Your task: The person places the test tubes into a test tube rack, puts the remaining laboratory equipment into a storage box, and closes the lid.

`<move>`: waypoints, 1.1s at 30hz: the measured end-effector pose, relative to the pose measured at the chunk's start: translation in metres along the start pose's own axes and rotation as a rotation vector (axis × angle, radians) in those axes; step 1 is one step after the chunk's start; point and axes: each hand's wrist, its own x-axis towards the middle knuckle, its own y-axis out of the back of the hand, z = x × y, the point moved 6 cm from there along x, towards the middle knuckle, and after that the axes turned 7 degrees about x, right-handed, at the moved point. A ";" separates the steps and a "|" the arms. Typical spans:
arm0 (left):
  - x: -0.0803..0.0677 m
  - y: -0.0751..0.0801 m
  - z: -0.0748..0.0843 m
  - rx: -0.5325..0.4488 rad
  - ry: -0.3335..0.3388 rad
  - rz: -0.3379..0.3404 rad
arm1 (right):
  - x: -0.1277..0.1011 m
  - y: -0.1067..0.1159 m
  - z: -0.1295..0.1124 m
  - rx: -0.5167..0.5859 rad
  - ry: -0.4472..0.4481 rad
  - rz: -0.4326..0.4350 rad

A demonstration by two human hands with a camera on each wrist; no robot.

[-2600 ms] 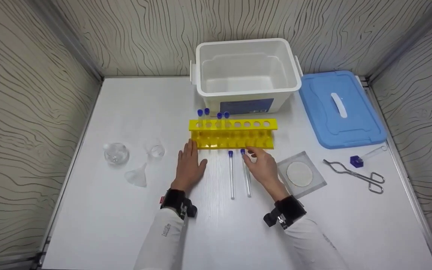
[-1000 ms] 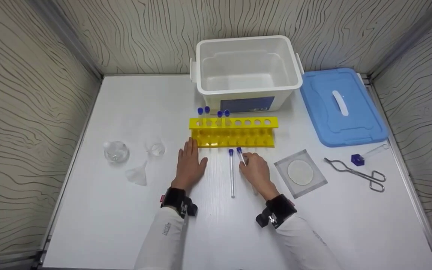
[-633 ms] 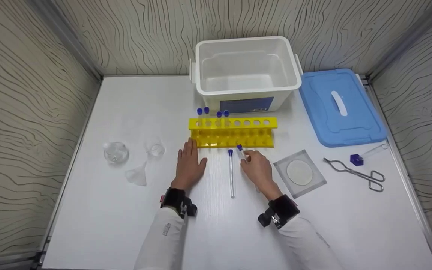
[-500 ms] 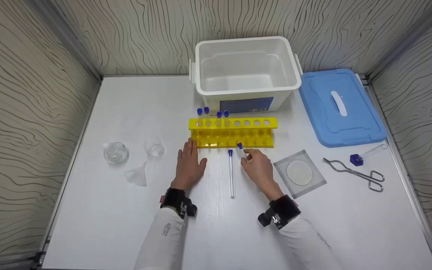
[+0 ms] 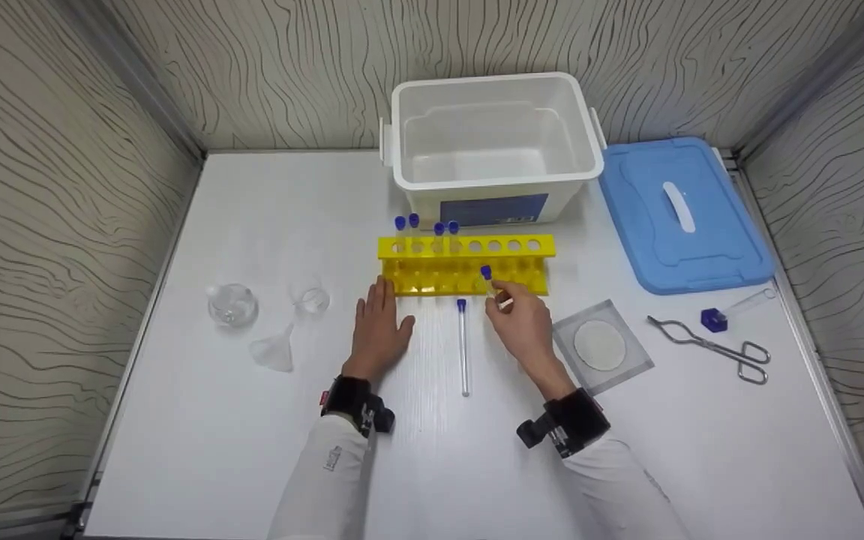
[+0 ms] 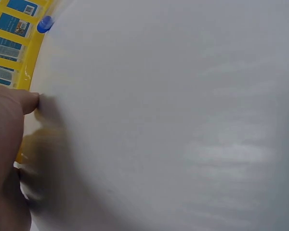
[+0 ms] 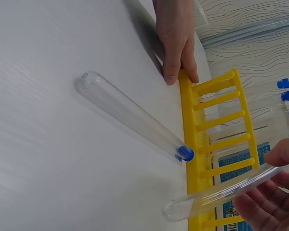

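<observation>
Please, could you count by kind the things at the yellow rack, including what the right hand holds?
Clear test tubes with blue caps: 6 (4 standing tubes, 1 lying tube, 1 held tube pinched in the right hand)
Yellow plastic rack: 1
Total: 7

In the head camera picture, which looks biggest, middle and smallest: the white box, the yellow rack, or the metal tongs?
1. White box, biggest.
2. Yellow rack, middle.
3. Metal tongs, smallest.
The box sits farther from the camera and looks largest anyway.
</observation>
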 end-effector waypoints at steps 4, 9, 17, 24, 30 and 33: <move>0.002 -0.001 0.000 0.022 0.005 -0.009 | 0.003 0.011 -0.011 0.055 0.015 0.042; 0.003 -0.001 0.000 0.022 0.008 -0.010 | 0.009 0.028 -0.025 0.136 0.072 0.096; 0.002 0.000 0.000 0.024 0.004 -0.013 | 0.020 0.047 -0.047 0.281 0.221 0.126; 0.002 0.000 0.001 0.012 -0.010 -0.011 | 0.035 0.052 -0.063 0.264 0.306 0.134; 0.002 0.001 0.000 0.008 -0.019 0.004 | 0.048 0.052 -0.070 0.301 0.334 0.133; 0.002 0.001 0.000 0.005 -0.017 0.005 | 0.051 0.050 -0.071 0.351 0.320 0.120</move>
